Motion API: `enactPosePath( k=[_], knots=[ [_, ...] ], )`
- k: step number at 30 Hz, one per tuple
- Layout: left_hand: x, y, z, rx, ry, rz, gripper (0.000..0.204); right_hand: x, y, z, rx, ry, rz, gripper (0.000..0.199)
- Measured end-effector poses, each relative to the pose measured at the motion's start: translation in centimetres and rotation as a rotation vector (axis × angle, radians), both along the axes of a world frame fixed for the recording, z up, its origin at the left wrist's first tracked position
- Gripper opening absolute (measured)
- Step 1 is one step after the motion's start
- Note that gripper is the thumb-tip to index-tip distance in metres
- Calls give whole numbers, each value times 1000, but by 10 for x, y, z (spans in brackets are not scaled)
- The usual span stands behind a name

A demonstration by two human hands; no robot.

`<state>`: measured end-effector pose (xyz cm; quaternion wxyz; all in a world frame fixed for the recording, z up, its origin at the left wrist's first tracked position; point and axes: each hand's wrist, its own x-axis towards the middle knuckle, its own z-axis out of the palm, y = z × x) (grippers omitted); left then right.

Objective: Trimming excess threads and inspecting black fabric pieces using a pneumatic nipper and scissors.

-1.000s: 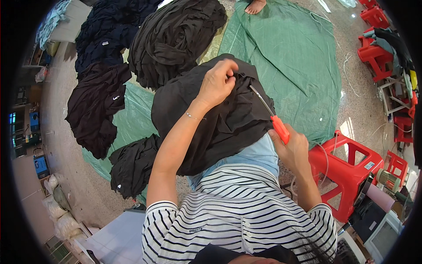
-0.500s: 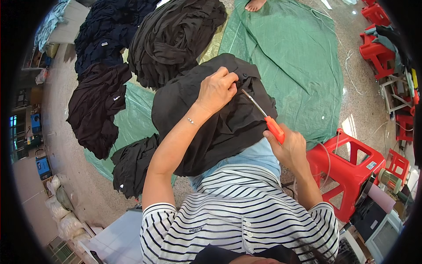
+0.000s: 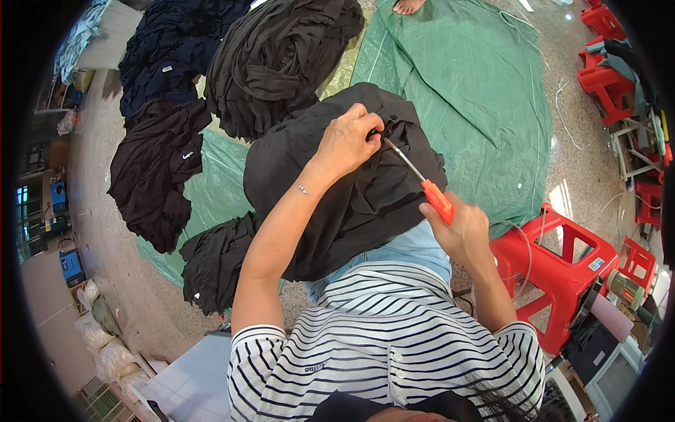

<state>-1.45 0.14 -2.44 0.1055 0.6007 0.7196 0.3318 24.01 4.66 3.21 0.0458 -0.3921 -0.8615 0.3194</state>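
Note:
A black garment [image 3: 330,218] lies spread over my lap, its folds bunched around a dark button. My left hand [image 3: 349,143] is closed, pinching a bit of the black cloth between thumb and fingers. Held in my right hand [image 3: 464,228] is a slim tool with a red-orange handle [image 3: 437,202] and a thin metal shaft. The shaft slants up to the left, and its tip comes close to the pinched cloth beside my left fingers. Whether the tip touches the cloth is unclear.
Piles of dark cloth [image 3: 281,67] and navy cloth [image 3: 165,53] lie ahead and left on a green tarp [image 3: 485,105]. A bare foot [image 3: 408,6] shows at the far edge. Close on my right stands a red stool [image 3: 576,257], a pale cord beside it.
My left fingers have shifted slightly, and a dark bit of cloth now shows in their pinch. The tool's tip has moved slightly up and left, toward that hand.

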Motion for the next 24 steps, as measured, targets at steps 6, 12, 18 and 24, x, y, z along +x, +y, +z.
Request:
enactPosePath(
  k=[6,12,18,24],
  knots=[
    [-5,-1,3,-50,-206,27,14,0,0,-2,27,-9,0,38],
    [-6,-3,-2,-39,-212,46,15,1,0,-1,59,-15,13,39],
    [-2,-2,-2,-16,-204,52,16,3,0,-1,47,-24,7,40],
    [3,-11,4,45,-310,98,15,7,-3,1,16,17,-69,38]
  ],
)
